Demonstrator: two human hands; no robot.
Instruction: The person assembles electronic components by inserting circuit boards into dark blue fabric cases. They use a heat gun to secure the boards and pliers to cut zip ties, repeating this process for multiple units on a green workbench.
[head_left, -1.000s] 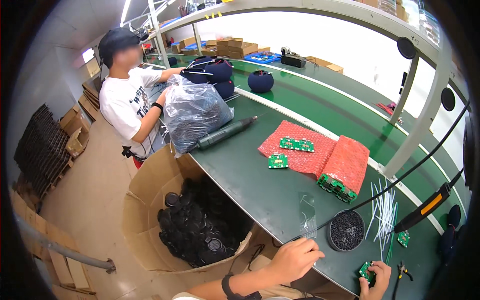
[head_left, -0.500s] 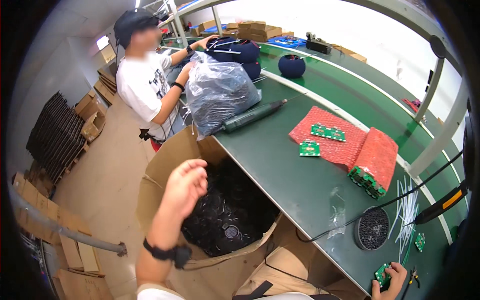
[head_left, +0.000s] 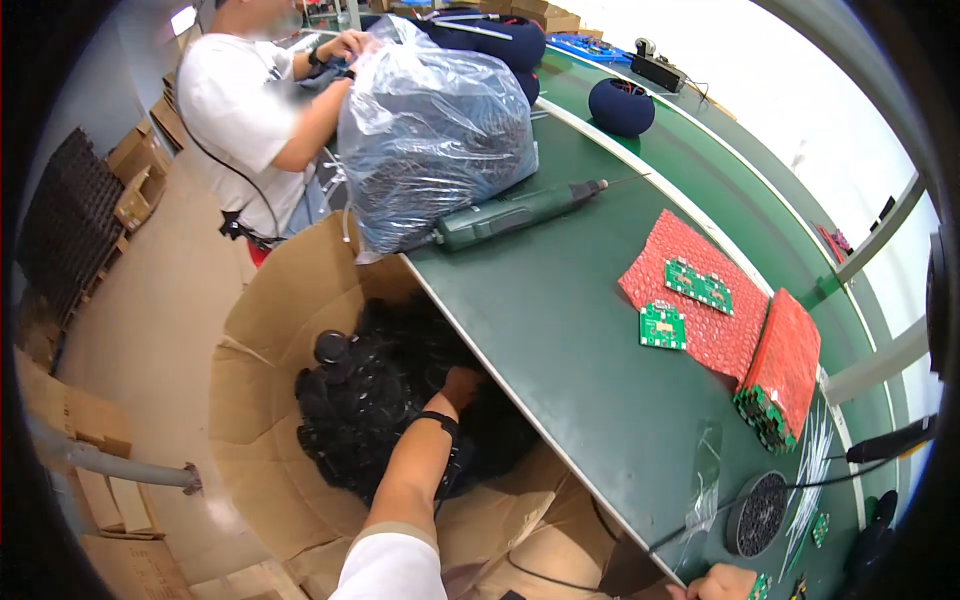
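My left hand (head_left: 461, 388) reaches down among many black round plastic parts (head_left: 365, 400) in a large cardboard box (head_left: 255, 385). Its fingers are mostly hidden, so whether they grip a part does not show. Low at the bench edge, the picture's rim cuts off my right hand (head_left: 724, 581). A small green circuit board (head_left: 761, 587) shows just beside its knuckles. Whether the fingers hold that board is hidden.
On the green bench (head_left: 530, 310) lie a dark green electric screwdriver (head_left: 520, 215), red bubble wrap (head_left: 690, 260) with circuit boards, a bowl of small black pieces (head_left: 757, 515) and white cable ties (head_left: 808, 490). A co-worker (head_left: 235, 100) stands by a clear plastic bag (head_left: 435, 130).
My left hand has gone from above the box down into its black parts. My right hand now sits lower in the picture, left of the circuit board. The view has shifted.
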